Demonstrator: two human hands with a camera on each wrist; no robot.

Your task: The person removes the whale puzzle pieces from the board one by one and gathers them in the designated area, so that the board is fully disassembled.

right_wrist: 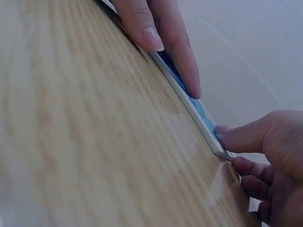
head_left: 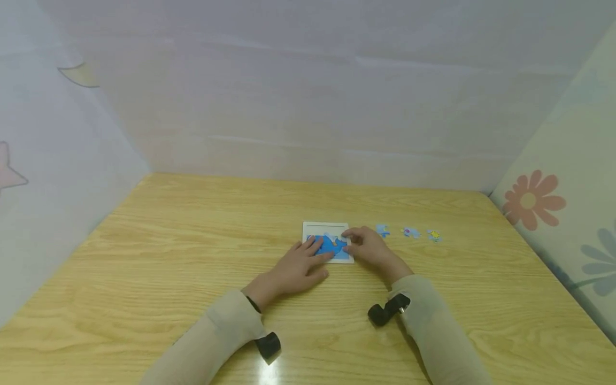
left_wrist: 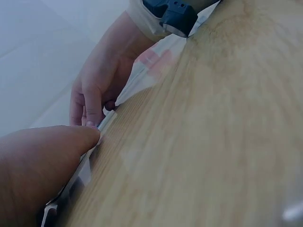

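- Two hands meet over one small puzzle tray (head_left: pixel 327 226), a white-rimmed rectangle lying flat near the middle of the tabletop (head_left: pixel 192 256), a touch toward the far edge.
- Left hand (head_left: pixel 300 264) comes in from the near-left, fingers stretched out flat and pressing down on the blue picture (head_left: pixel 331 246) that fills the tray's near half; the left wrist view shows its thumb (left_wrist: pixel 71 142) lying along the tray's near rim.
- That blue picture carries a small orange mark, and the tray's far strip shows pale and unfilled.
- Right hand (head_left: pixel 368 247) sits at the tray's right edge, fingers curled, thumb (right_wrist: pixel 236 137) pinching the rim at the corner in the right wrist view; the tray looks thin, barely raised above the wood.
- Just beyond the right hand, three loose puzzle pieces run in a row toward the right edge: a blue piece (head_left: pixel 383 230), a pale piece with purple (head_left: pixel 411 232), then a piece with yellow (head_left: pixel 435 235), each apart from the next.
- Room check: wide bare wood on the left side, a broad strip between tray and far edge, and open wood along the near edge between the two sleeves.
- Padded walls close in on the left, far and right edges; the right wall bears a flower print (head_left: pixel 531 200).
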